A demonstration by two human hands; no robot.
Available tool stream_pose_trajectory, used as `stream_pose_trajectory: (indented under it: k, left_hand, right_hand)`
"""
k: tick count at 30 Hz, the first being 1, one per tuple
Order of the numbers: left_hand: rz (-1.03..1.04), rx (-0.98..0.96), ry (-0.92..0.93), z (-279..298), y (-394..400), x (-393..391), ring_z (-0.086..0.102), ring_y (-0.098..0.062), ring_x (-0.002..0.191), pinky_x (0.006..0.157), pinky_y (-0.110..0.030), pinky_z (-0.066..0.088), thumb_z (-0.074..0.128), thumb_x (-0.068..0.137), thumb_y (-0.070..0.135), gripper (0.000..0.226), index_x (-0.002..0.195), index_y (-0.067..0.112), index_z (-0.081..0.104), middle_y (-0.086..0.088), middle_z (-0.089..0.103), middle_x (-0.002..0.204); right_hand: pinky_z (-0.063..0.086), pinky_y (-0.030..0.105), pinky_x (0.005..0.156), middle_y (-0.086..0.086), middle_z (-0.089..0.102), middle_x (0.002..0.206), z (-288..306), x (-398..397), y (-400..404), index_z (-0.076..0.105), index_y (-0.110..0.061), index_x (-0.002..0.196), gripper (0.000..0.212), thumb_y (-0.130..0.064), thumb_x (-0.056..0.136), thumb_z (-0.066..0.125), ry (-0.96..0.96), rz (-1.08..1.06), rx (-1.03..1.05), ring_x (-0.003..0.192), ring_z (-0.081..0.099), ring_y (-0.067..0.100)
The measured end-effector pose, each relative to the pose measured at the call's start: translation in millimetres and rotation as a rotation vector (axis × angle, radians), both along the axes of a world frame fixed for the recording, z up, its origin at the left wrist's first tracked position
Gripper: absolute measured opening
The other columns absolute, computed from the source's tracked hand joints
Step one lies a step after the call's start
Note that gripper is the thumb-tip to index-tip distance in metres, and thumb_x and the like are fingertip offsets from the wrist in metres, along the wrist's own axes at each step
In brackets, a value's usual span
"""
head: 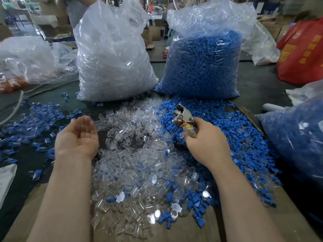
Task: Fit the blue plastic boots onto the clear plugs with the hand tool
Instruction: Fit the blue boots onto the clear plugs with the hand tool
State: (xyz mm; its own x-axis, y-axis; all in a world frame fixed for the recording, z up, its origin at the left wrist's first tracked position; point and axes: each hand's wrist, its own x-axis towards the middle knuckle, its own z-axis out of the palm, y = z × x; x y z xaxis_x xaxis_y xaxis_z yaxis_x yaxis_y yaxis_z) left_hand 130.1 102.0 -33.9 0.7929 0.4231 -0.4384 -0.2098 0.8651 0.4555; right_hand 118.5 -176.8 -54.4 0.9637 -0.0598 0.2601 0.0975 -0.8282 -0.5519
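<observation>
Right hand (204, 137) wraps the hand tool (183, 115) by its taped handle, left hand (78, 137) hovers palm-up and empty beside the clear plugs (136, 145), blue boots (227, 130) heaped right — tiny, light, slick-looking bits, best pinched singly by their sides.

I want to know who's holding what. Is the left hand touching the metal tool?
Apart. The head view shows the left hand open and empty, with clear plugs between it and the hand tool.

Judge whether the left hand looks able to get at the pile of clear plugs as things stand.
Probably yes: the left hand is open and holds nothing, right beside the clear plugs, with nothing between them. The right hand holds the tool off to the other side.
</observation>
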Motion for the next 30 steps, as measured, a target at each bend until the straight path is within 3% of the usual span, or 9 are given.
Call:
stream_pose_trajectory:
  k: [4,10,13,16,22,26,30]
  left_hand:
    - [-0.267,0.489,0.067,4.2,-16.5,0.2,0.065,-0.002,0.061,0.061,-0.017,0.053,0.060,0.095,0.018,0.008,0.093,0.018,0.068,0.008,0.071,0.069]
    - [-0.487,1.339,0.133,1.5,-40.5,-6.3,0.062,-0.011,0.075,0.065,-0.022,0.045,0.069,0.088,0.016,0.008,0.087,0.024,0.072,0.004,0.073,0.082]
    - [-0.529,1.649,0.232,-3.8,-46.9,-6.8,0.060,-0.011,0.066,0.056,-0.021,0.044,0.073,0.086,0.021,0.007,0.083,0.027,0.070,0.006,0.070,0.078]
    - [-0.610,1.928,0.368,-8.5,-49.7,-4.0,0.059,-0.009,0.072,0.064,-0.027,0.043,0.073,0.085,0.025,0.007,0.090,0.028,0.068,0.009,0.066,0.083]
    - [-0.699,2.127,0.359,-14.1,-59.3,-3.1,0.062,-0.020,0.101,0.087,-0.034,0.051,0.072,0.085,0.026,0.030,0.114,0.033,0.068,0.003,0.068,0.107]
    - [-0.646,2.206,0.369,-17.5,-62.8,-3.3,0.061,-0.023,0.104,0.088,-0.039,0.052,0.074,0.085,0.027,0.026,0.109,0.031,0.068,0.002,0.069,0.108]
    - [-0.624,2.261,0.373,-18.9,-63.9,-2.2,0.059,-0.024,0.106,0.089,-0.038,0.050,0.073,0.086,0.030,0.026,0.111,0.030,0.065,0.001,0.067,0.110]
  right_hand:
    - [0.038,0.033,0.056,-0.006,0.059,0.074,-1.6,2.5,-2.8,0.051,-0.028,0.084,0.012,-0.036,0.092,0.056,0.044,-0.026,-0.059,0.070,0.055,0.023]
    - [0.027,0.031,0.051,-0.005,0.052,0.069,-0.7,0.1,0.5,0.046,-0.024,0.075,0.015,-0.031,0.085,0.056,0.086,-0.016,-0.275,0.059,0.045,0.016]
    - [0.025,0.030,0.049,-0.005,0.049,0.068,-0.9,-0.7,2.4,0.043,-0.024,0.072,0.020,-0.030,0.085,0.057,0.135,-0.015,-0.338,0.057,0.041,0.012]
    - [0.023,0.031,0.049,-0.004,0.046,0.068,-2.7,-0.7,4.9,0.036,-0.024,0.069,0.027,-0.029,0.084,0.057,0.148,-0.027,-0.369,0.055,0.039,0.012]
    - [0.028,0.031,0.053,-0.004,0.043,0.070,-6.8,1.0,4.0,0.035,-0.025,0.069,0.030,-0.028,0.083,0.060,0.155,-0.116,-0.372,0.054,0.039,0.014]
    - [0.031,0.032,0.055,-0.004,0.046,0.071,-8.7,2.5,-2.0,0.047,-0.022,0.078,0.018,-0.031,0.086,0.059,0.100,-0.196,-0.307,0.061,0.044,0.021]
    - [0.029,0.031,0.052,-0.005,0.048,0.068,-7.3,4.9,-7.2,0.051,-0.022,0.080,0.018,-0.035,0.087,0.061,0.104,-0.241,-0.228,0.058,0.042,0.018]
